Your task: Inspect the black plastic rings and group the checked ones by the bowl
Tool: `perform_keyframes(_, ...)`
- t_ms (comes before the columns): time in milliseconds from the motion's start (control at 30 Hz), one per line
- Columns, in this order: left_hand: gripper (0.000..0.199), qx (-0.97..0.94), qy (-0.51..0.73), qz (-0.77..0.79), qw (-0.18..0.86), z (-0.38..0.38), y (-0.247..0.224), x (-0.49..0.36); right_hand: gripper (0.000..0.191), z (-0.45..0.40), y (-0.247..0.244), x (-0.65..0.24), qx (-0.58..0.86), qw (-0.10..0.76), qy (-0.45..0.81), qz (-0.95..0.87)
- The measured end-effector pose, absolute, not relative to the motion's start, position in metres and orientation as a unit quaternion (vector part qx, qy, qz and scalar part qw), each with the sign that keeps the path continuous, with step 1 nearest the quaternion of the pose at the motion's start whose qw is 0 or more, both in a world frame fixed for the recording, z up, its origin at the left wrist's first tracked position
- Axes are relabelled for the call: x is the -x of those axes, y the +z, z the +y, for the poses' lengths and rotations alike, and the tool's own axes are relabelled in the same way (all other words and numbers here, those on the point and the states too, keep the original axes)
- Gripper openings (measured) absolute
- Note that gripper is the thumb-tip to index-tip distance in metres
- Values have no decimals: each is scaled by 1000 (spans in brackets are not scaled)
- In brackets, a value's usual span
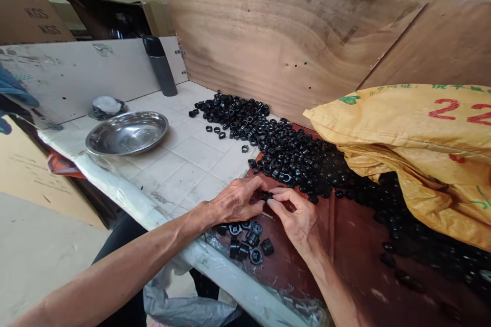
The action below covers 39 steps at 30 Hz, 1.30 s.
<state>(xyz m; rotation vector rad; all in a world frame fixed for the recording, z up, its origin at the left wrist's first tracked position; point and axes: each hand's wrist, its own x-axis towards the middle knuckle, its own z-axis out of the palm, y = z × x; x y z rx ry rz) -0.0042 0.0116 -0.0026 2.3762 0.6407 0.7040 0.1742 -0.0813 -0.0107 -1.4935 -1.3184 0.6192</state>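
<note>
Two bare hands meeting over small black plastic parts

The left hand (240, 200) and right hand (297, 212) pinched a dark small part (267, 196) in nearly closed grips above the reddish-brown sheet (284, 260), its shape mostly hidden by fingers; glossy ring-shaped black pieces (287, 150) lay heaped beyond, partly under a crinkled yellow sack (402, 133).

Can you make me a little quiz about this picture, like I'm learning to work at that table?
1. Which is nearer the dark bottle?
a) the dark red cloth
b) the metal bowl
2. True or false: the left hand and right hand both have fingers on a small dark piece.
3. Fill in: the big red digit on the yellow sack is ___.

Key: 1 b; 2 true; 3 "2".
</note>
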Motion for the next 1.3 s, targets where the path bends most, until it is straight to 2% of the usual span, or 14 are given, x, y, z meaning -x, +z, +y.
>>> perform_keyframes(133,22,-859,272,255,351,7,6,4,13,-82,-12,-174,608,524,268,-533)
perform_keyframes(267,19,-796,302,247,463,6,8,2,13,-83,-14,-174,605,542,277,-513)
perform_keyframes(400,21,-754,322,215,530,8,1,2,25,-85,-6,-172,627,530,270,-503)
perform_keyframes(700,19,-747,360,199,523,9,-7,2,15,-85,4,-171,627,518,223,-537)
perform_keyframes(900,18,-690,316,217,614,5,-5,2,11,-87,3,-171,610,521,197,-564)
perform_keyframes(1000,18,-710,334,204,586,6,-2,3,11,-87,4,-171,613,512,196,-568)
perform_keyframes(1133,17,-769,364,175,496,8,2,5,14,-88,2,-173,629,489,204,-570)
perform_keyframes(1300,17,-801,363,158,449,9,4,6,29,-88,-4,-175,648,427,173,-607)
